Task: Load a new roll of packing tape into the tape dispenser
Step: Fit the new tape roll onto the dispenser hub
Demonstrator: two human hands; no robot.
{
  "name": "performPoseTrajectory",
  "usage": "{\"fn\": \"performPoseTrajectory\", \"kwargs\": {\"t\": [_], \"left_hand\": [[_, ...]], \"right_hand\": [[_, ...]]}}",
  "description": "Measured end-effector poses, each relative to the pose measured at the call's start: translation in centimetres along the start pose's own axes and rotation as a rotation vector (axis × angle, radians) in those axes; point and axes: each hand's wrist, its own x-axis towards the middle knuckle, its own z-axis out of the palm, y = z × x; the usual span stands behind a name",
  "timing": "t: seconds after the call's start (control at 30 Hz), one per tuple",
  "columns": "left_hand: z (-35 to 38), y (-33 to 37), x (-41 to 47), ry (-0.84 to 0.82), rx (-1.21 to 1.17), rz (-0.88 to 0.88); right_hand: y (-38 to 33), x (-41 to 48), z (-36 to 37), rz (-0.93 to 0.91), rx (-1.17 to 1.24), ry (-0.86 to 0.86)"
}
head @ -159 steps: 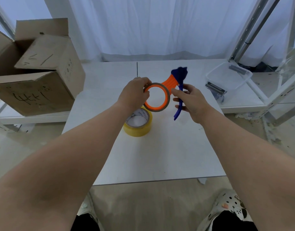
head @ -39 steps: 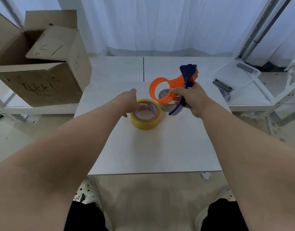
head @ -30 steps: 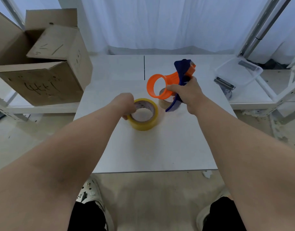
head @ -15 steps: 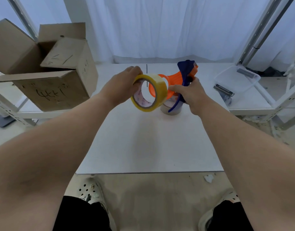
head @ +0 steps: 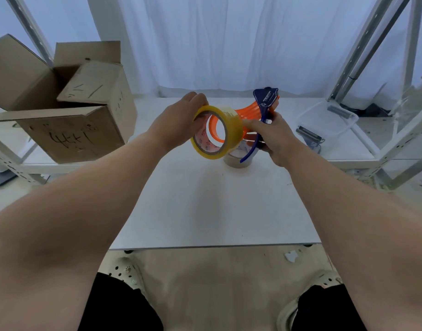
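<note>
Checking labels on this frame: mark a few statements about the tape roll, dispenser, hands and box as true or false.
1. The left hand holds the yellow tape roll up off the table. True.
2. The right hand is empty. False: it holds the dispenser by its blue handle.
3. A brownish core sits on the table beneath the dispenser. True.
4. The cardboard box stands on the person's right. False: it is on the left.

White table [head: 205, 211]; pale tape core [head: 231, 161], opening upward, on its far half
</note>
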Motion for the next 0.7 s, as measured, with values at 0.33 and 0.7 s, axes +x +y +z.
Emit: {"fn": "performPoseTrajectory", "kwargs": {"t": [0.33, 0.7], "left_hand": [[0.2, 0.6, 0.1, -0.066, 0.071, 0.010], [-0.1, 0.9, -0.2, -0.058, 0.080, -0.024]], "right_hand": [[0.2, -0.6, 0.5, -0.149, -0.190, 0.011], [0.2, -1.1, 0.8, -0.160, -0.218, -0.037]]}}
